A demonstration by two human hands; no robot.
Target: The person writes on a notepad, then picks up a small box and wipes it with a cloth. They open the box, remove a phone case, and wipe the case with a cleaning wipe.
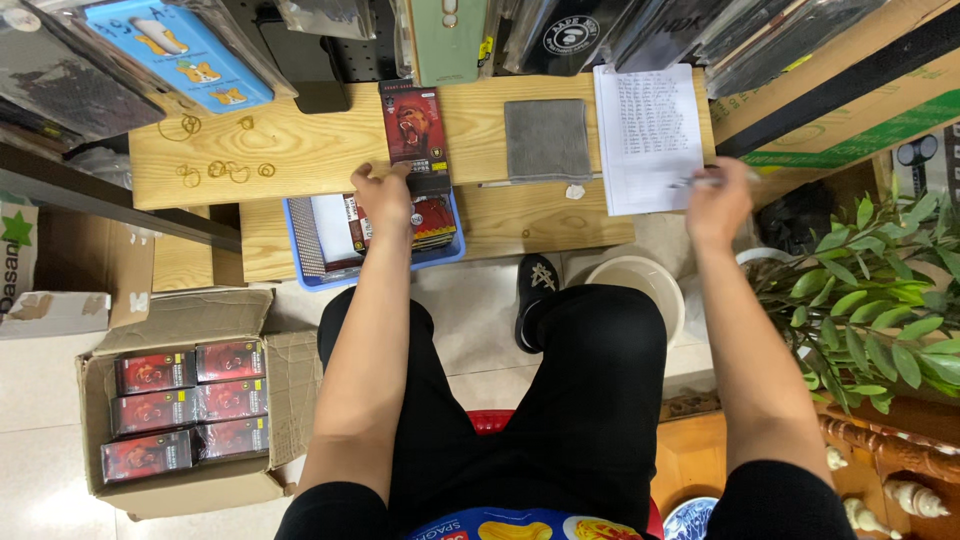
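My left hand [385,198] rests on a red and black flat package [413,128] that lies on the wooden desk [310,140], its lower end over a blue tray [300,262] of similar packages. My right hand [718,202] holds a pen [712,179] at the lower right edge of a white sheet of handwritten lines [648,130]. A grey cloth [547,139] lies between the package and the sheet.
An open cardboard box [180,410] with several red packages stands on the floor at the left. Rubber bands [215,168] are scattered on the desk. Phone cases [180,45] hang along the back. A leafy plant [870,290] is at the right, a white bucket [640,280] under the desk.
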